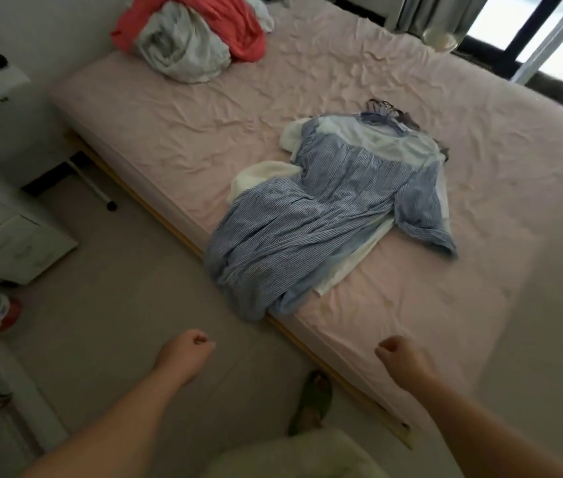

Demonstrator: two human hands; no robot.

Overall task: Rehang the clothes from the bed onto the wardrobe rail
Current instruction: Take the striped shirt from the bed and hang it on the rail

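A blue striped dress (324, 219) lies on top of a small stack of clothes on the pink bed (176, 132), its hem hanging over the near edge. White garments (262, 174) stick out from under it. Several hangers (388, 113) bunch at the collar end. My left hand (192, 346) is curled into a fist over the floor, short of the bed. My right hand (397, 351) is also fisted, just above the bed's near edge. Both hold nothing. No wardrobe rail is in view.
A heap of coral and white bedding (190, 39) sits at the bed's far left corner. A white drawer unit (7, 243) stands on the left. My foot in a green slipper (311, 401) is on the floor beside the bed. A window and curtain (480, 12) are at the upper right.
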